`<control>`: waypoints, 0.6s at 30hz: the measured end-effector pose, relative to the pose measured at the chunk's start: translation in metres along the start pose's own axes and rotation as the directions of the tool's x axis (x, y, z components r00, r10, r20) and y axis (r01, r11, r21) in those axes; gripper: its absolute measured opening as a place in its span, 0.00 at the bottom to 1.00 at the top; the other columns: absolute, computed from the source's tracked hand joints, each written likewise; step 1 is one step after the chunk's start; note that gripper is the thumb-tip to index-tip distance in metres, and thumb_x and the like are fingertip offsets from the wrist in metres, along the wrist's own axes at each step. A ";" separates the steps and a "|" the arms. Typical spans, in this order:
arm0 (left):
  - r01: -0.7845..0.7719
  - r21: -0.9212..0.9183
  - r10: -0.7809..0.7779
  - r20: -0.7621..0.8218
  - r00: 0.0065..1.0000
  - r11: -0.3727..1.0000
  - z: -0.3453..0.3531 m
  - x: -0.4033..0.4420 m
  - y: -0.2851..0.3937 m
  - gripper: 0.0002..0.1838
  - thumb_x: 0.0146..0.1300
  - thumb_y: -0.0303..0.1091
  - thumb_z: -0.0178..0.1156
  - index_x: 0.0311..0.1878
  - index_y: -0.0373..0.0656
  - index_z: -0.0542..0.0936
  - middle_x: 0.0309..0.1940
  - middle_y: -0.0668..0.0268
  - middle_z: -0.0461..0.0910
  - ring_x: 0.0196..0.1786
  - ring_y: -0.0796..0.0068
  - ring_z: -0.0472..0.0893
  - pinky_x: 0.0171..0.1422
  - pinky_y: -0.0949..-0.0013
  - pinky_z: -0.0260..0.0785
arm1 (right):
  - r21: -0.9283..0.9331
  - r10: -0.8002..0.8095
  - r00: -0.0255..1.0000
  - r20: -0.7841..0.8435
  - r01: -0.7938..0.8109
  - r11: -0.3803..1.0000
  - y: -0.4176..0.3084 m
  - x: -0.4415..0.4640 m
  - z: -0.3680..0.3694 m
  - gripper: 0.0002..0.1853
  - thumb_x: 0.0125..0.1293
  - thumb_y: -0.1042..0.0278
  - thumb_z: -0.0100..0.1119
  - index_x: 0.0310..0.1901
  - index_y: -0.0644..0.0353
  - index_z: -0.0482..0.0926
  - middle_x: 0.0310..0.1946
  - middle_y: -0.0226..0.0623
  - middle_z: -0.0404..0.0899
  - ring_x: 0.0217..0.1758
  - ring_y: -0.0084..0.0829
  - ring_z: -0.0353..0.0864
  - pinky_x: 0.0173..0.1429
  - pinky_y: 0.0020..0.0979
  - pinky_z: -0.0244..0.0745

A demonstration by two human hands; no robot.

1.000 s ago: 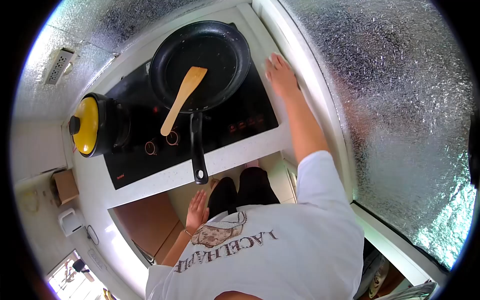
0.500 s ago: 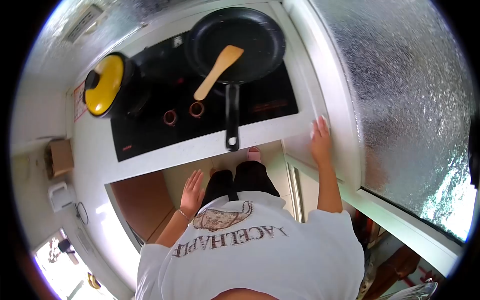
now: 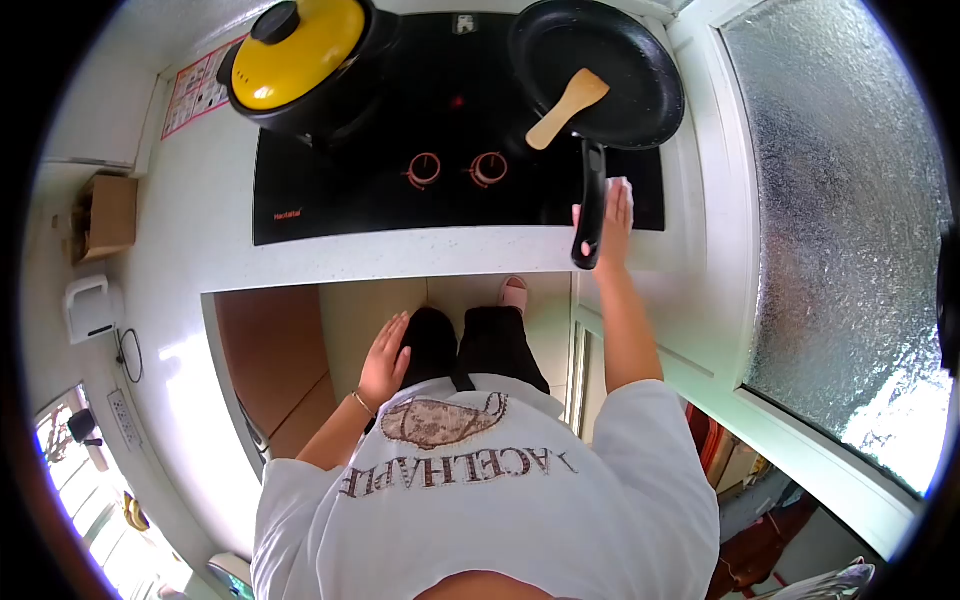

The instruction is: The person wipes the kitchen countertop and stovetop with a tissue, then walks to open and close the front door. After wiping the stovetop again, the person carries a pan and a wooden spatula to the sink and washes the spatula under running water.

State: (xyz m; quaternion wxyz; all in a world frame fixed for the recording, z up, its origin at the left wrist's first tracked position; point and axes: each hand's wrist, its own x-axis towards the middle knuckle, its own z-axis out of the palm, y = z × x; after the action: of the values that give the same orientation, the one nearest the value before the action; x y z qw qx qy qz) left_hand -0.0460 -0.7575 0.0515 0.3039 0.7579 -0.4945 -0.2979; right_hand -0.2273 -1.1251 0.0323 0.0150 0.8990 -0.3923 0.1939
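Observation:
My right hand lies flat at the front right of the black cooktop, partly hidden behind the black handle of a frying pan. Under its fingers shows a bit of white cloth or tissue, pressed to the surface. The dark frying pan sits at the back right, with a wooden spatula lying across its near rim. My left hand hangs in front of the counter by my leg, fingers stretched out and holding nothing.
A black pot with a yellow lid stands at the cooktop's back left. Two ringed knobs, including the left knob, lie near its front. A textured glass panel borders the right. A cardboard box and white device sit far left.
My right hand has moved from the white counter edge right of the cooktop onto the cooktop beside the pan handle. My left hand stays low. The whole view has shifted.

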 end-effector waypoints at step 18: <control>0.559 -0.828 0.059 0.561 0.826 0.053 0.008 0.243 0.172 0.16 0.60 0.42 0.56 0.45 0.41 0.73 0.43 0.64 0.76 0.49 0.71 0.75 0.54 0.67 0.65 | -0.106 0.029 0.999 -0.021 -0.031 0.994 0.080 0.015 0.030 0.38 0.63 0.44 0.42 0.64 0.68 0.51 0.63 0.63 0.51 0.67 0.57 0.49 0.67 0.47 0.47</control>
State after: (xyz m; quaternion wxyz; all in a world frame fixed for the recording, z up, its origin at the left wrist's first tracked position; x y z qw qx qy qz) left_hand -0.0688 -1.0408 0.1403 0.5427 0.3399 -0.0752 -0.7644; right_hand -0.2647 -1.1962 -0.0003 0.0636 0.8890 -0.4155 0.1815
